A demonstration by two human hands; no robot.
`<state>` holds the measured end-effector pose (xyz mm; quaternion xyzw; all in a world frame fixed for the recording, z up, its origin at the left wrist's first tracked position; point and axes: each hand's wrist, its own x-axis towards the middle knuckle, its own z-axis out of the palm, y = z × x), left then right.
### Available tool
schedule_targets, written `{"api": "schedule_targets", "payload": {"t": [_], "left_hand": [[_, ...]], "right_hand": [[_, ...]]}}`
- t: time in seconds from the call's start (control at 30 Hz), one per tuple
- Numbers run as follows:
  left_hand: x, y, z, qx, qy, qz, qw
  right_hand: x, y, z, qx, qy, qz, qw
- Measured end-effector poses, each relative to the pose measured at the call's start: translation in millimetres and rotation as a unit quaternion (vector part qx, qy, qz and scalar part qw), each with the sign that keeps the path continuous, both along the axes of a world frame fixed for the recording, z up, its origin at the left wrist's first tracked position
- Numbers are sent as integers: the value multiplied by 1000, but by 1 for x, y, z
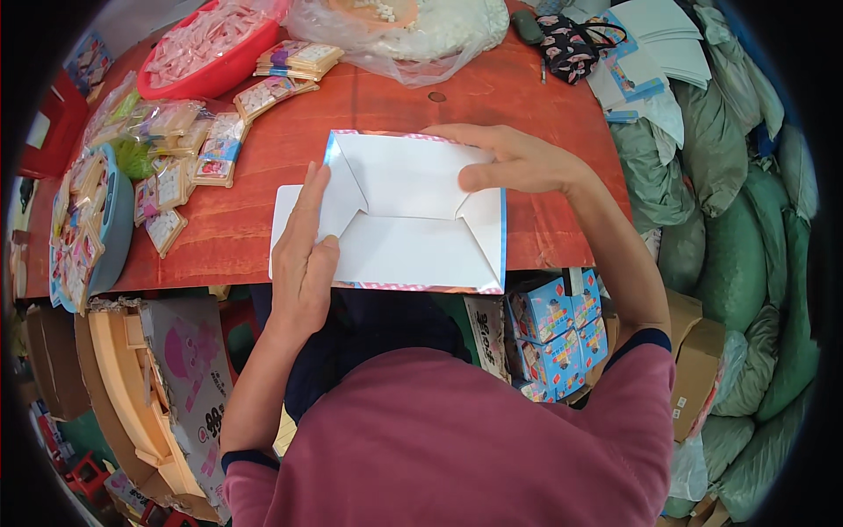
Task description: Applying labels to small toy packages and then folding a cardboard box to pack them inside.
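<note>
An open cardboard box (pixel 399 241), white inside with a blue and patterned printed outer edge, is held at the near edge of the red table. Its folded corner flaps show on the inside. My left hand (pixel 303 255) holds the box's left side, fingers straight along the wall and thumb at the edge. At the far right corner my right hand (pixel 518 162) grips the wall, its thumb over the inside and its fingers along the far edge. A white flap or sheet (pixel 283 211) sticks out left of the box, partly hidden by my left hand.
Packets of small items (pixel 219 149) lie on the red table (pixel 395 105) at left, near a blue basket (pixel 118 220) and a red basin (pixel 211 70). Farther back rests a clear bag (pixel 413 44). Blue printed boxes (pixel 558 329) stand below the edge; green sacks (pixel 746 255) line the right.
</note>
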<state>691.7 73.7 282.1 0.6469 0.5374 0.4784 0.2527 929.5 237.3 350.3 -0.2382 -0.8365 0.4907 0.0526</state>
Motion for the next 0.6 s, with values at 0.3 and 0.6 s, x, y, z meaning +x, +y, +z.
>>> {"api": "schedule_targets", "payload": {"t": [0.3,0.6], "left_hand": [[13,-1,10,-136,-194,6,971],[23,-17,42,14,-155,-74,985]], "right_hand": [[0,-12,-23,139,-11,-135,981],[39,-46,-27,-356,191,-354,844]]}}
